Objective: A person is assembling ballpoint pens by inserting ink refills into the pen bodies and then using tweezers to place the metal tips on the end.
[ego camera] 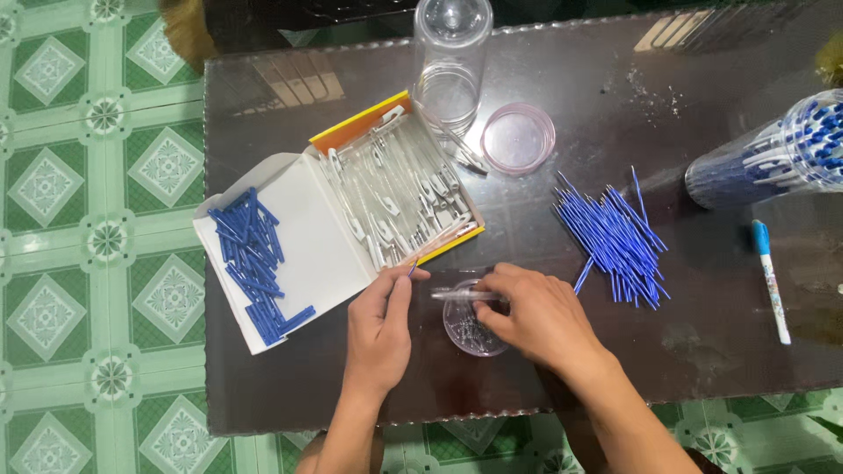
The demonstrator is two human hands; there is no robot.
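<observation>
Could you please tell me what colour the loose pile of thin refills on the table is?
The refills are blue, seen best in the head view.

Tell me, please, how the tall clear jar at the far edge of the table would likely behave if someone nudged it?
The clear jar looks empty and tall for its base, so it would probably tip easily. It seems to be thin plastic, likely light. On the glossy table it might slide first.

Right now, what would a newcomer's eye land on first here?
Probably the fan of blue refills right of centre on the dark table, and the open box of clear pen barrels. Near the front edge, the left hand and right hand work a clear barrel over a small dish.
</observation>
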